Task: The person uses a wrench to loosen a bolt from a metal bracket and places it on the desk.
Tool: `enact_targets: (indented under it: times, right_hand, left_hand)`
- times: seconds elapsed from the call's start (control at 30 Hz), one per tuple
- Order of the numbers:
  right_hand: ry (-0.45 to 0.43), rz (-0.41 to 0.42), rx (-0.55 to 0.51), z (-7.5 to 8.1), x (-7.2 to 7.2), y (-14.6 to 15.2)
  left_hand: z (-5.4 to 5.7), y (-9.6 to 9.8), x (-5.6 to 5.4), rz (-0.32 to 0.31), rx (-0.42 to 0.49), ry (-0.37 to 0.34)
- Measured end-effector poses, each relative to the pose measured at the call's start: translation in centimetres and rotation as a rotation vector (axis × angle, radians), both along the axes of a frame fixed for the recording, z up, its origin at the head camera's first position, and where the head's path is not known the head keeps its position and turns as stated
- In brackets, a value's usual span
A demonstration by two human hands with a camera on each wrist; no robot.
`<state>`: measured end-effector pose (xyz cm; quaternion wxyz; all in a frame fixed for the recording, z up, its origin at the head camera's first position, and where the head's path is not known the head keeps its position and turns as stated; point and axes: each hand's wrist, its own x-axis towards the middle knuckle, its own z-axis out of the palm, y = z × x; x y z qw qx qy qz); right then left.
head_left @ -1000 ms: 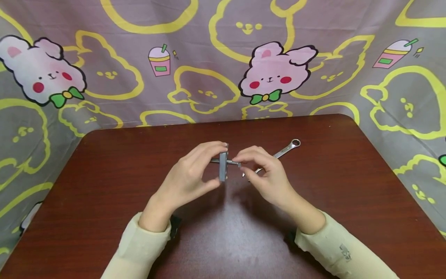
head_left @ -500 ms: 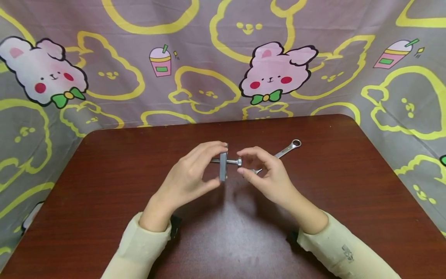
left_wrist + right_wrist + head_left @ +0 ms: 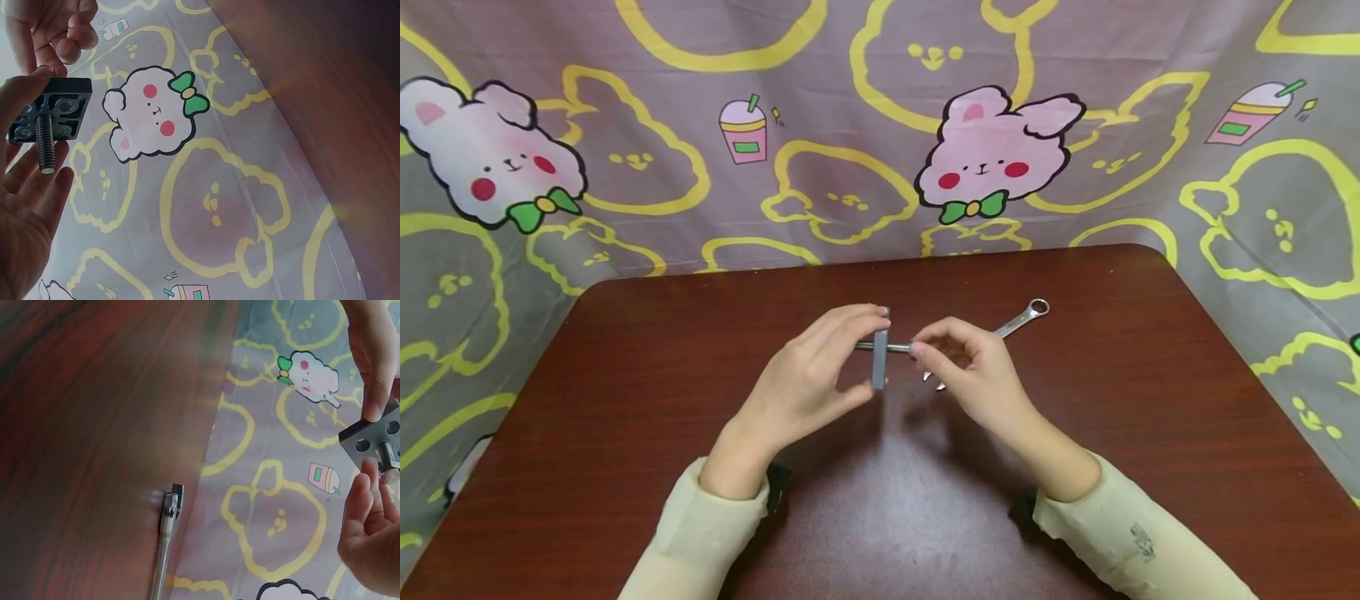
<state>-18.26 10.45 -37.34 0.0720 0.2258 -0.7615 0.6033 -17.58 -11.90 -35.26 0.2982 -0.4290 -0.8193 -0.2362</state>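
My left hand (image 3: 808,367) holds a grey square plate (image 3: 880,367) upright by its edges, between thumb and fingers. A steel bolt (image 3: 898,347) passes through the plate's middle. Its threaded shank (image 3: 45,145) sticks out on the ribbed side in the left wrist view. At the other side, my right hand (image 3: 981,371) pinches the bolt's head with thumb and fingertips, hiding most of it. In the right wrist view the plate's flat face (image 3: 374,430) shows round holes, and the head stands a little off it.
A combination wrench (image 3: 1024,317) lies on the dark brown table (image 3: 700,333), partly behind the right hand. Its open end shows just below that hand's fingers. A curtain (image 3: 842,108) printed with cartoon rabbits hangs around the table's back and sides.
Half a second ago the right thumb and fingers had parted and the bolt's head showed between them. Now they pinch it again. The left hand and plate have stayed in place.
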Motion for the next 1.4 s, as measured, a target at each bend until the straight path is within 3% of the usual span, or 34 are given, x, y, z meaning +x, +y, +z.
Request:
enact_targets:
  times: [0.17,0.5,0.67,0.8,1.0,1.2,1.4]
  right_hand:
    - [0.018,0.034,-0.033,0.0,0.2,-0.1]
    - [0.221,0.103,-0.133,-0.6,0.2,-0.2]
    - [0.268,0.105,-0.138,-0.5,0.3,-0.2]
    - [0.241,0.083,-0.111,-0.5,0.3,0.1]
    - [0.131,0.019,-0.055,-0.9,0.1,0.8]
    - [0.043,0.045,-0.015,-0.9,-0.1,0.7]
    - [0.032,0.052,-0.005,-0.6,-0.1,0.4]
  left_hand:
    - [-0.1,-0.1,0.0,0.002,0.004,0.000]
    - [0.0,-0.1,-0.1,-0.007,0.020,-0.018]
    - [0.0,-0.1,-0.1,-0.010,0.024,-0.011]
    - [-0.1,-0.1,-0.1,-0.012,0.025,-0.008]
    - [-0.1,0.0,-0.1,-0.016,0.026,0.001]
    - [0.0,0.0,0.0,-0.015,0.021,0.004]
    - [-0.1,-0.2,-0.1,-0.011,0.024,0.004]
